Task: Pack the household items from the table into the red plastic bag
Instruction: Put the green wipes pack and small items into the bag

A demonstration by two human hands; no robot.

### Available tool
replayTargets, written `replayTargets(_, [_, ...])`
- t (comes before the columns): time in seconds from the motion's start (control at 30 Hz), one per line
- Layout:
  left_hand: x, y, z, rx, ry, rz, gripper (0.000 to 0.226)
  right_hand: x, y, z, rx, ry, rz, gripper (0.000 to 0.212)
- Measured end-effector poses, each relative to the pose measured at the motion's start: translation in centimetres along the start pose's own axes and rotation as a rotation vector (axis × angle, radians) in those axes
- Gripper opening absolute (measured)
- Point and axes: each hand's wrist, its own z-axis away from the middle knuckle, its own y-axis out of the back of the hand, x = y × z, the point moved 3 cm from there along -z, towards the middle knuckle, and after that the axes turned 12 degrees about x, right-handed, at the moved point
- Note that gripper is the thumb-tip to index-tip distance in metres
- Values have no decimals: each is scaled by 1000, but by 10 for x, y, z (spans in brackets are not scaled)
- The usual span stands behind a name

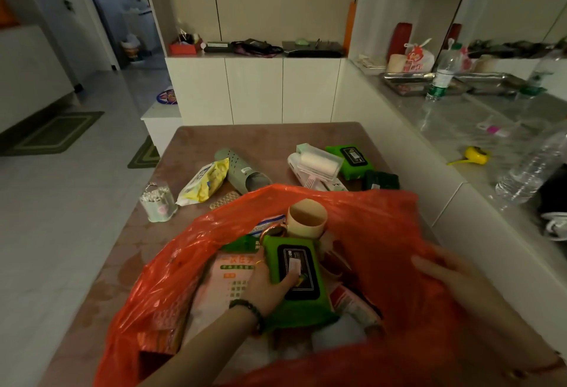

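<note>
Red plastic bag [383,233] sits open on the worktop [245,138], about half packed. Inside are a paper cup [306,217] and flat packets. The left hand [270,282] has its fingers [290,280] closed around a green wipes pack [299,276] in the bag. The right hand [454,279] pinches the bag's side. Cotton swabs [158,201], a yellow packet [205,182], a lint roller [317,164] and another wipes pack [351,159] still wait outside.
</note>
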Motion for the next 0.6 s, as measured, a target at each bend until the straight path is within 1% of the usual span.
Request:
replayTargets(0.03, [0,2,2,-21,-44,-44,81,-6,4,-2,-30,1,-39,21])
replayTargets(0.07, [1,5,5,-47,-82,-86,83,-11,6,-4,-73,5,-22,25])
replayTargets(0.13, [5,17,12,-84,-168,-146,79,-18,9,-7,-178,19,163,40])
replayTargets(0.2, [16,38,16,-68,-279,-180,68,-26,10,-11,-245,69,407,54])
replayTargets(0.23, [22,50,15,-50,-317,-151,64,-34,10,-16,-216,128,509,60])
replayTargets(0.27, [30,63,13,-27,-345,-94,60,-46,8,-20,-146,206,578,65])
replayTargets(0.3, [38,76,8,10,-371,-32,55,-61,5,-25,-65,289,589,67])
replayTargets(0.33, [47,89,1,57,-400,14,49,-79,-3,-28,-12,362,550,68])
replayTargets(0.37, [56,102,-7,107,-429,41,43,-96,-14,-32,-4,422,522,69])
replayTargets(0.47, [74,136,-40,231,-463,82,34,-137,-63,-46,-111,533,551,63])
replayTargets(0.53, [74,156,-66,318,-417,85,28,-154,-105,-59,-199,556,576,57])
replayTargets(0.57, [71,165,-81,350,-373,70,29,-160,-128,-66,-238,557,580,54])
replayTargets(0.6, [67,171,-96,376,-323,32,35,-163,-151,-73,-285,544,576,52])
